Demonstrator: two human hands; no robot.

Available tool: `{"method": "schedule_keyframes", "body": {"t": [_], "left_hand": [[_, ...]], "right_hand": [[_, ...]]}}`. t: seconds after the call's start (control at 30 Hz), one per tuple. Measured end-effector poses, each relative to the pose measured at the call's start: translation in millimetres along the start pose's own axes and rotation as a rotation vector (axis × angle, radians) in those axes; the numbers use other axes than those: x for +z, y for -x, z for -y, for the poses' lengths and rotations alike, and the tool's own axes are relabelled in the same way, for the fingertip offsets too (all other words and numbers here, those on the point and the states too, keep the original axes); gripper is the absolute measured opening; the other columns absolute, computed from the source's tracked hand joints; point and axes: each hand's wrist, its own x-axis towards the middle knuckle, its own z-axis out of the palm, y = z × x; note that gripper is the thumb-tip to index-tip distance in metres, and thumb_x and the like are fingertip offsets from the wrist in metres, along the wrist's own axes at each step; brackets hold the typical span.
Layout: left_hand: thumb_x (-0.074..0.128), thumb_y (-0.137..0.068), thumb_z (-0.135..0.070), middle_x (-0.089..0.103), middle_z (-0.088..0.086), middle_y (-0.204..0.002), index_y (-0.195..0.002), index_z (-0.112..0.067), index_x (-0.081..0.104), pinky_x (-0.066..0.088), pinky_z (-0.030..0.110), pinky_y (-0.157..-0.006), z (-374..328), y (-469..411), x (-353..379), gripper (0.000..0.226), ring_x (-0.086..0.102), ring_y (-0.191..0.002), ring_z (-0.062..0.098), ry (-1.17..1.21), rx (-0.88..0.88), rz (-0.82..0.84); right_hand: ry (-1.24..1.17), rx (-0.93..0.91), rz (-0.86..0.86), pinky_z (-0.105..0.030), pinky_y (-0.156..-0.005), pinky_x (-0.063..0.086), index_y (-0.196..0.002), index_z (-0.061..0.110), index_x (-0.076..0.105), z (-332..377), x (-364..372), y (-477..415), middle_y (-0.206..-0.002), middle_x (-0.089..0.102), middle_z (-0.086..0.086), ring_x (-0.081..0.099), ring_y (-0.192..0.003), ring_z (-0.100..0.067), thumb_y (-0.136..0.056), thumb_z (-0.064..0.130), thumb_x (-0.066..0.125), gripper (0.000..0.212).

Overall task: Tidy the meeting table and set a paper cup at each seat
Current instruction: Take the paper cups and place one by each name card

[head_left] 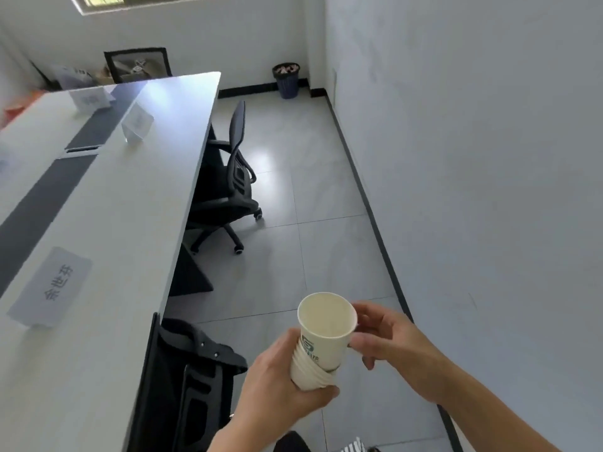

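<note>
Gripping the stack of paper cups (pixel 313 363) round its lower part with the left hand (pixel 277 383), curling the fingers under it. Pinching the top cup (pixel 326 324), nested in the stack, just below its rim with the right hand (pixel 388 340). Holding all over the floor (pixel 326 223), with the desk (pixel 130 207) and a name card (pixel 49 285) to the left of the hands.

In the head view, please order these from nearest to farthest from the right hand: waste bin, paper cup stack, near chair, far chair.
1. paper cup stack, pinched by the right hand and gripped by the left hand.
2. near chair, lower left, at the table.
3. far chair, farther along the table.
4. waste bin, far corner.
</note>
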Motion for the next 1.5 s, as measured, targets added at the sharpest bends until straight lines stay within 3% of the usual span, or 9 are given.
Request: {"method": "schedule_keyframes", "body": {"t": [0.17, 0.4, 0.57, 0.83, 0.97, 1.07, 1.3, 1.4, 1.5], "left_hand": [[0.080, -0.051, -0.050, 0.065, -0.021, -0.092, -0.105, -0.049, 0.048, 0.054, 0.028, -0.073, 12.0, -61.6, -17.1, 0.062, 0.063, -0.083, 0.003, 0.021, -0.087, -0.059], [0.081, -0.051, -0.056, 0.064, -0.008, -0.091, -0.115, -0.044, 0.044, 0.055, 0.030, -0.077, 49.4, -178.4, -85.7, 0.075, 0.062, -0.083, 0.010, 0.117, -0.166, -0.151], [0.091, -0.052, -0.044, 0.066, -0.006, -0.089, -0.112, -0.040, 0.050, 0.052, 0.015, -0.066, 72.3, -261.9, -167.3, 0.072, 0.063, -0.081, 0.006, 0.263, -0.227, -0.374], [0.085, -0.045, -0.049, 0.060, -0.014, -0.107, -0.117, -0.038, 0.051, 0.048, 0.027, -0.076, 87.5, -367.3, -227.4, 0.081, 0.061, -0.094, 0.006, 0.345, -0.344, -0.711], [0.077, -0.039, -0.056, 0.060, -0.015, -0.108, -0.121, -0.032, 0.051, 0.047, 0.030, -0.079, 90.9, -415.1, -224.9, 0.090, 0.059, -0.096, 0.008, 0.344, -0.445, -0.864], [0.088, -0.047, -0.043, 0.060, -0.015, -0.107, -0.117, -0.035, 0.052, 0.045, 0.029, -0.080, 79.1, -443.0, -229.2, 0.080, 0.059, -0.095, 0.005, 0.321, -0.486, -0.967], [0.087, -0.058, -0.021, 0.059, -0.030, -0.098, -0.104, -0.048, 0.049, 0.047, 0.004, -0.071, 64.2, -430.2, -234.2, 0.066, 0.055, -0.085, -0.018, 0.232, -0.705, -1.309], [0.087, -0.061, -0.015, 0.059, -0.016, -0.101, -0.101, -0.047, 0.047, 0.046, 0.011, -0.071, 61.9, -410.5, -226.2, 0.065, 0.054, -0.083, -0.020, 0.237, -0.813, -1.426], [0.091, -0.055, -0.027, 0.059, -0.015, -0.106, -0.102, -0.048, 0.048, 0.043, 0.023, -0.078, 62.0, -388.6, -220.9, 0.067, 0.057, -0.089, -0.011, 0.294, -0.875, -1.540]], "right_hand": [[0.307, -0.115, -0.031, -0.020, -0.063, 0.048, -0.108, 0.039, 0.064, 16.9, 3.9, -84.6, -0.101, 0.070, 0.012, 0.062, -0.089, -0.012, -0.055, 0.045, 0.085, 0.057], [0.186, -0.164, -0.275, -0.023, -0.064, 0.055, -0.103, 0.033, 0.057, 67.4, -19.6, -215.6, -0.096, 0.067, 0.007, 0.065, -0.086, -0.005, -0.050, 0.035, 0.082, 0.059], [0.189, -0.218, -0.412, -0.014, -0.057, 0.053, -0.103, 0.030, 0.056, 120.3, -60.8, -286.2, -0.097, 0.066, 0.004, 0.064, -0.078, 0.005, -0.039, 0.045, 0.074, 0.068], [0.253, -0.146, -0.528, -0.030, -0.067, 0.050, -0.120, 0.017, 0.056, 142.8, -152.9, -400.9, -0.107, 0.067, -0.009, 0.064, -0.096, -0.025, -0.045, 0.040, 0.079, 0.082], [0.275, -0.157, -0.353, -0.043, -0.069, 0.058, -0.110, 0.030, 0.055, 155.1, -191.6, -496.8, -0.107, 0.067, -0.014, 0.065, -0.099, -0.037, -0.070, 0.002, 0.081, 0.055], [0.316, -0.165, -0.195, -0.026, -0.051, 0.058, -0.108, 0.032, 0.056, 186.2, -199.7, -568.9, -0.101, 0.065, -0.009, 0.066, -0.093, -0.037, -0.072, -0.005, 0.077, 0.056], [0.393, -0.220, 0.235, -0.030, -0.057, 0.057, -0.107, 0.039, 0.060, 266.1, -129.8, -696.7, -0.095, 0.069, -0.012, 0.068, -0.081, -0.035, -0.065, 0.036, 0.071, 0.044], [0.430, -0.244, 0.423, -0.041, -0.062, 0.057, -0.107, 0.039, 0.060, 270.1, -75.6, -726.1, -0.097, 0.068, -0.010, 0.068, -0.084, -0.034, -0.063, 0.053, 0.066, 0.047], [0.443, -0.247, 0.583, -0.027, -0.064, 0.054, -0.112, 0.039, 0.058, 260.8, -18.1, -736.7, -0.095, 0.070, 0.000, 0.067, -0.084, -0.015, -0.064, 0.058, 0.061, 0.052]]}}
